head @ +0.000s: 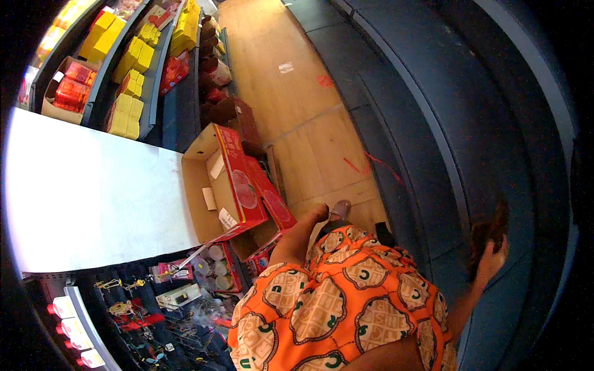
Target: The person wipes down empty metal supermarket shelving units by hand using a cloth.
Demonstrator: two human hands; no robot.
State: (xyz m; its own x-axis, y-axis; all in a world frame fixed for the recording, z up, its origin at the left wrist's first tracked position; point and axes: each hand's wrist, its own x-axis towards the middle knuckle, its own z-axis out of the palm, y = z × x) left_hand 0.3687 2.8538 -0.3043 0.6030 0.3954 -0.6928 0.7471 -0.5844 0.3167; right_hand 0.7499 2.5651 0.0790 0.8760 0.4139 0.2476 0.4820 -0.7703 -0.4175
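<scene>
My right hand (pixel 493 260) grips a dark brown, blurred thing, perhaps a brush or a cloth (pixel 487 232), against the dark grey metal shelving (pixel 445 222) on the right. The shelf surfaces run along that whole side in long bands. On the other side, my left hand (pixel 319 212) hangs above the floor near my shoe (pixel 341 209). Its fingers are hidden from above, and nothing shows in it. Beside the left forearm stands an open red cardboard box (pixel 248 192) with brown inner walls and a little paper inside.
A wood-look floor (pixel 297 125) runs ahead between the shelves. Yellow packs (pixel 125 113) and red-wrapped goods (pixel 72 95) fill shelves at the upper left. A white panel (pixel 93 195) juts out below them. Small hanging goods (pixel 125 308) and clear round tubs (pixel 216 266) are at the lower left.
</scene>
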